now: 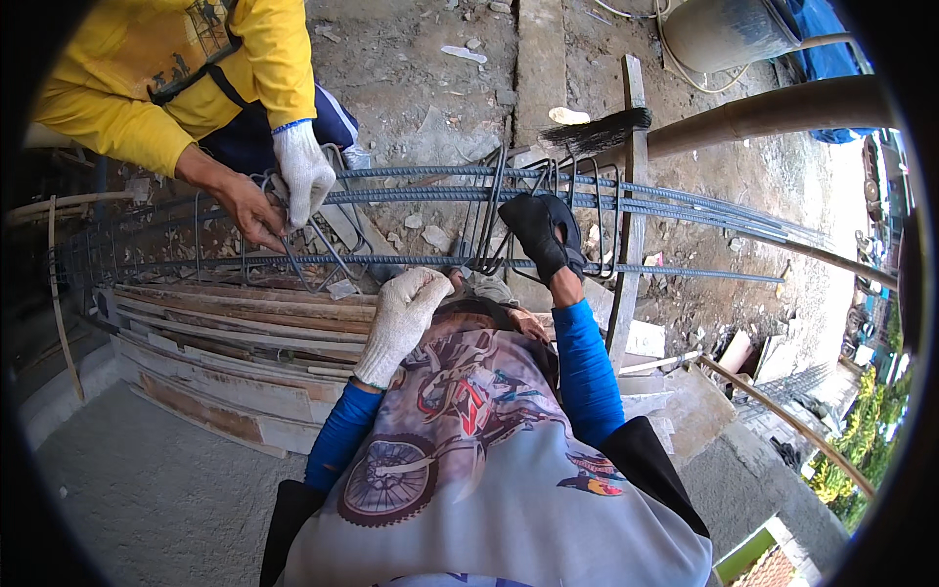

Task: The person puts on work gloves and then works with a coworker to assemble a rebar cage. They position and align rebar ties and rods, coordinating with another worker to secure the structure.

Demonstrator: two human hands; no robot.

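Long ribbed rebar rods (421, 196) run across in front of me, with several bent stirrups (606, 230) of thinner steel around them. My left hand (406, 311), in a white knit glove, is closed in a pinch just below the near rod; anything between its fingertips is too small to make out. My right hand (544, 235), in a black glove, is closed over the rods among the bunched stirrups; its grip is hidden. At the left, a co-worker's gloved hand (304, 171) and bare hand (246, 210) work at another stirrup (328, 249).
A wooden post (629, 215) crosses under the rods, with a bundle of dark tie wire (599, 132) on it. Stacked boards (225, 338) lie at the near left. A large bucket (729, 34) stands at the far right by a thick pole (773, 112). Rubble litters the ground.
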